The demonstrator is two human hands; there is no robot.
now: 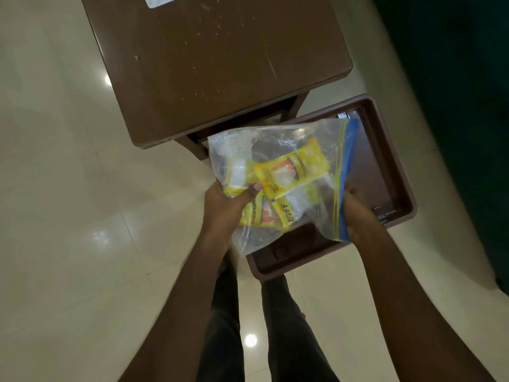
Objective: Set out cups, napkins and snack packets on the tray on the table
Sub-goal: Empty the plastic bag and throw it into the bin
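Note:
A clear zip bag (pixel 300 139) with a blue and yellow seal strip holds several yellow snack packets (pixel 292 166). My left hand (pixel 225 208) grips the bag's closed bottom end, thumb pressed on the packets through the plastic. My right hand (pixel 358 216) pinches the blue seal end. The bag hangs over a brown plastic tray (pixel 396 172), which is held below it, off the table, near my legs. The brown table (pixel 214 59) stands in front of me. No cups or napkins are in view.
A white paper or card (pixel 162 0) lies at the table's far edge. Glossy cream floor tiles (pixel 68 188) surround the table. A dark green surface (pixel 454 92) rises at the right. My legs (pixel 275 326) show below the tray.

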